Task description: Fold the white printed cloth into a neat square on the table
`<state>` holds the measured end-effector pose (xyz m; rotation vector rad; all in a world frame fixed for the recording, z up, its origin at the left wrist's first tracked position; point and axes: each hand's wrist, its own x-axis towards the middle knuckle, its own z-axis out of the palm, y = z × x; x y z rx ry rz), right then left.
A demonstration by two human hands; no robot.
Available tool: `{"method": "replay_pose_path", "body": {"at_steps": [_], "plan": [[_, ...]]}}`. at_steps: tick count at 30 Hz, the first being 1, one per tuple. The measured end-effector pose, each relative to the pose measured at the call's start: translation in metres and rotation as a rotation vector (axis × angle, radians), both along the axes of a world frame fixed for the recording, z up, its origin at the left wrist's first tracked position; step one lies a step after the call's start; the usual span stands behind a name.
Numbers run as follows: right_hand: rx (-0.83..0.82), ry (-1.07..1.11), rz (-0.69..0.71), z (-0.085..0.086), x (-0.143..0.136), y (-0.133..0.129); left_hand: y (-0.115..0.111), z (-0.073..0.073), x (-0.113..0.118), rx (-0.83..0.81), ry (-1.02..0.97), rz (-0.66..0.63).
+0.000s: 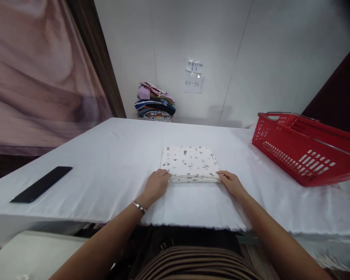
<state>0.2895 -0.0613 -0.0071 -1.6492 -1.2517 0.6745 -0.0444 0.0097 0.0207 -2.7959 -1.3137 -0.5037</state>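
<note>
A folded white cloth with small dark and grey prints point(189, 161) lies flat on the white-covered table point(119, 155), its layered edge facing me. My left hand point(156, 186) is closed on the near left corner of the cloth, and a silver bracelet circles that wrist. At the near right corner, my right hand point(231, 183) pinches the cloth's edge between thumb and fingers.
A red plastic basket point(297, 149) stands on the right of the table. A dark flat object point(42, 184) lies at the left. Behind the table's far edge is a pile of folded fabrics point(155, 102). Paper signs point(193, 83) hang on the wall.
</note>
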Motion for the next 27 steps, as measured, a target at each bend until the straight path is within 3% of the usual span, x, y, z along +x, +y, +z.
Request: {"method": "replay_pose_path", "body": {"at_steps": [3,7,10,13,17,20,24,27], "plan": [[-0.009,-0.159,0.06,0.01,0.004,-0.002,0.003,0.012,-0.001,-0.075,-0.054,0.027],[-0.029,-0.624,0.086,0.035,0.002,0.002,0.012,0.025,0.011,-0.058,-0.207,0.019],[0.112,-0.834,0.122,0.052,-0.017,0.021,0.023,0.026,0.032,-0.022,-0.222,-0.05],[0.182,-0.861,0.302,0.054,-0.038,0.046,0.033,0.016,0.051,-0.067,-0.091,-0.062],[-0.146,-0.874,0.413,0.035,-0.043,0.06,0.034,-0.005,0.05,-0.179,0.049,-0.037],[-0.259,-0.864,0.426,0.026,-0.038,0.056,0.03,-0.012,0.042,-0.199,0.043,-0.05],[-0.29,-0.804,0.437,0.037,-0.04,0.064,0.045,0.001,0.045,-0.365,0.035,-0.017],[-0.226,-0.805,0.405,0.05,-0.045,0.093,0.072,0.015,0.053,-0.355,0.002,0.098]]}}
